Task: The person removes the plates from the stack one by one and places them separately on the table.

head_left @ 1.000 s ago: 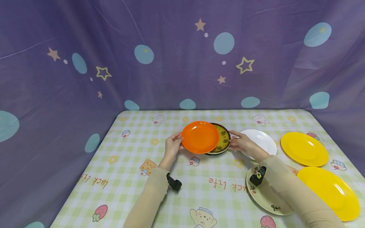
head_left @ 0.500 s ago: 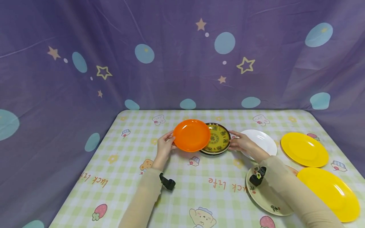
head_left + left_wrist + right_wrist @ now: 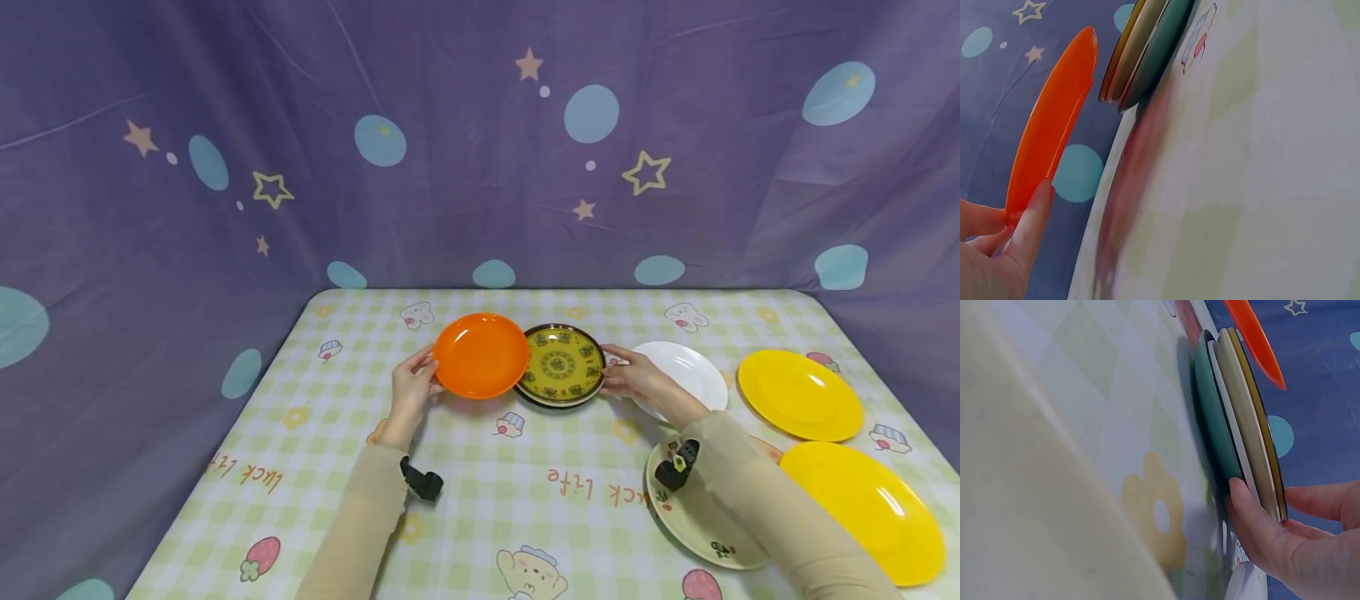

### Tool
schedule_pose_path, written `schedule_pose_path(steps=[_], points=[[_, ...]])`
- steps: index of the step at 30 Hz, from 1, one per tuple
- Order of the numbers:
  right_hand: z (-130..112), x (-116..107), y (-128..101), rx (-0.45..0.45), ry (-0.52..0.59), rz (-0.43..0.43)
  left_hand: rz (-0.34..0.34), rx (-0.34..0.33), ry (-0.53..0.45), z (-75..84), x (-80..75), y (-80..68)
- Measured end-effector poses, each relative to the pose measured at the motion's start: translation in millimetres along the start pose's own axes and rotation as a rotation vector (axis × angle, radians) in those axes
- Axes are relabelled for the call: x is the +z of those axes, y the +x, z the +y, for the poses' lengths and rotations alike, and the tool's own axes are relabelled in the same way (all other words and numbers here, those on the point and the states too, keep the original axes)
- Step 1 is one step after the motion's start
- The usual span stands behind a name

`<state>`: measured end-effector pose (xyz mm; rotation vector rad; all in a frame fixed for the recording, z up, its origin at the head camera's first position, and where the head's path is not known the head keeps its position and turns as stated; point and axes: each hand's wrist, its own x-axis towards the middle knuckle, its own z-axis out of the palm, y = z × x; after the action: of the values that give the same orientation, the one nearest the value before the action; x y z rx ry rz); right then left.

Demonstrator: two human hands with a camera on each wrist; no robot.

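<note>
My left hand point(image 3: 412, 387) pinches the left rim of an orange plate point(image 3: 480, 356), which is raised off the tablecloth, as the left wrist view shows. Its right edge overlaps a stack of plates in the head view. On top of that stack lies a yellow-brown plate point(image 3: 558, 367) with a dark rim and printed pattern. Beneath it, the right wrist view shows pale plate edges point(image 3: 1244, 419) and a teal plate point(image 3: 1216, 419) at the bottom. My right hand point(image 3: 641, 379) grips the stack's right edge, fingers spread above and below the rims.
Right of the stack lies a white plate point(image 3: 693, 371), partly behind my right hand. Farther right are two yellow plates point(image 3: 801, 393). A cream plate with dark prints point(image 3: 693, 517) lies under my right forearm. A checked tablecloth point(image 3: 465, 500) covers the table, with a purple curtain point(image 3: 450, 217) behind.
My left hand has moved left with the orange plate, uncovering most of the yellow-brown plate on the stack. My right hand has stayed at the stack's edge.
</note>
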<state>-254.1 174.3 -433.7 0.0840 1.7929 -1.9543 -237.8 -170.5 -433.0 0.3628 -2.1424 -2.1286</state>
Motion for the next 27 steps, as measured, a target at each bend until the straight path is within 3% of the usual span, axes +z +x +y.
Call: schedule_pose_path(steps=[16,27], points=[[2.2,-0.2,1.9,0.013,0.001,0.017,0.058,-0.039,0.020,-1.8,-25.3,8.0],[0.1,2.2,1.6,0.023,0.031,0.021,0.061,-0.065,0.043,-5.6,-34.4,12.4]])
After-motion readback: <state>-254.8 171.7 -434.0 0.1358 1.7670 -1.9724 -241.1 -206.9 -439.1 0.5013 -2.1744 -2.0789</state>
